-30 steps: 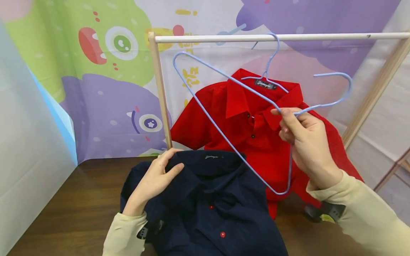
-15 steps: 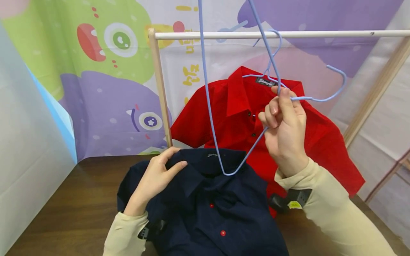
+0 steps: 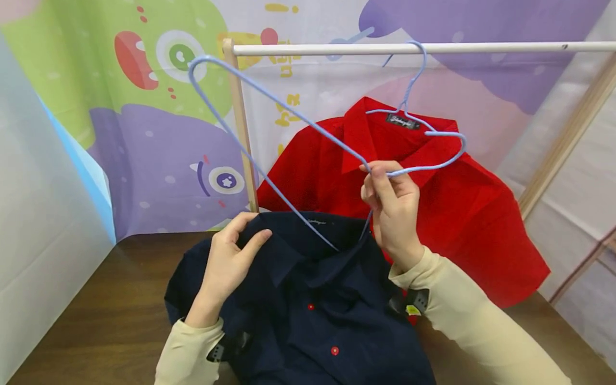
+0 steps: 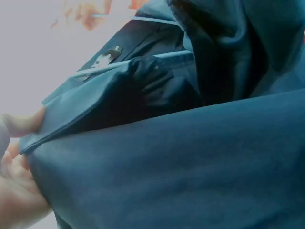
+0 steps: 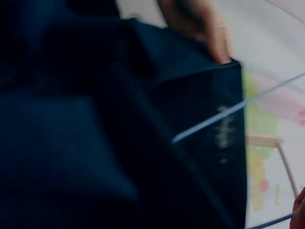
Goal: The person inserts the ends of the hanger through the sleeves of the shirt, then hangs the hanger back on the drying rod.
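A navy shirt [image 3: 298,289] with red buttons lies on the table, its collar towards the rack. My left hand [image 3: 228,259] pinches the left side of that collar; the left wrist view shows the thumb [image 4: 26,123] over the cloth and fingers behind it. With thumb and fingertips my right hand [image 3: 397,214] holds a light blue wire hanger [image 3: 308,124] at the base of its hook. One end of the hanger dips into the neck opening, its tip hidden by cloth. The other end points up to the left, outside the shirt; the hook points right.
Behind, a red shirt [image 3: 481,230] hangs on a similar blue hanger [image 3: 409,88] from the white rail [image 3: 313,50] of a wooden rack. A cartoon-printed curtain [image 3: 159,160] stands behind the rack. Brown tabletop [image 3: 106,299] shows at the left.
My right hand has moved left and, after a rise, down again, turning the hanger so one end now sits inside the navy collar. My left hand keeps its pinch, shifting slightly left.
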Motion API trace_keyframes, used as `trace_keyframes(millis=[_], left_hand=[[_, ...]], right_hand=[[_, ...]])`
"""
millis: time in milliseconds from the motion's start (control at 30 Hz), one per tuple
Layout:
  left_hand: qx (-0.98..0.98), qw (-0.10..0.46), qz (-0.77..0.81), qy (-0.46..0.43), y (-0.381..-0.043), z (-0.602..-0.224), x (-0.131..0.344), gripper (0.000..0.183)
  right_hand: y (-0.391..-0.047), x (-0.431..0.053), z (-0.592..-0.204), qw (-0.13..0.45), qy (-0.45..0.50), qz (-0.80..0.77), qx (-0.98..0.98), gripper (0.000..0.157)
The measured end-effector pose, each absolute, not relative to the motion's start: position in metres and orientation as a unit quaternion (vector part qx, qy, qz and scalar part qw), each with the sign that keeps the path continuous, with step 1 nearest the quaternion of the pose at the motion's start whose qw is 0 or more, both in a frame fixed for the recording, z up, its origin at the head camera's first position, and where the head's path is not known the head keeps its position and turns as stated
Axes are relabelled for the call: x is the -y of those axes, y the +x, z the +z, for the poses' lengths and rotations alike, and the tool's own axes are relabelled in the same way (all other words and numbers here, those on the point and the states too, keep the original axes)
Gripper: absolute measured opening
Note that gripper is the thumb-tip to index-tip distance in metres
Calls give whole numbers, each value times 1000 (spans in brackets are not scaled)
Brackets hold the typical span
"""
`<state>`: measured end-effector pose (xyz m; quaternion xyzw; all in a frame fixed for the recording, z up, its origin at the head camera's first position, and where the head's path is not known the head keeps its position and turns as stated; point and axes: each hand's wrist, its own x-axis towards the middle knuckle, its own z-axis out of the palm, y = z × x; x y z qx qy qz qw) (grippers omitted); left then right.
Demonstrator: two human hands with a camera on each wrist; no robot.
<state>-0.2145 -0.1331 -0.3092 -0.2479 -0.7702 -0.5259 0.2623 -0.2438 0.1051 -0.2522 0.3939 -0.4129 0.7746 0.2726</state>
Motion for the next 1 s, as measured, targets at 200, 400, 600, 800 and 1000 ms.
trace_keyframes(millis=[200,400,600,800,1000], left_hand=[[728,286,-563,-265,-210,-304,133,18],[704,302,-581,-276,-205,-295,139,18],[684,319,-594,-276,-202,-291,144,20],[662,322,-619,-274,-201,-290,145,19],[653,338,-624,-263,-200,-290,146,19]], right_hand=[[-250,-107,-268,256,425,721,483,18],[-235,-106,-261,254,424,678,545,15],[-228,-108,-260,247,416,661,574,16],[-220,-112,-262,231,365,671,603,19],[-214,-115,-264,197,353,678,614,16]])
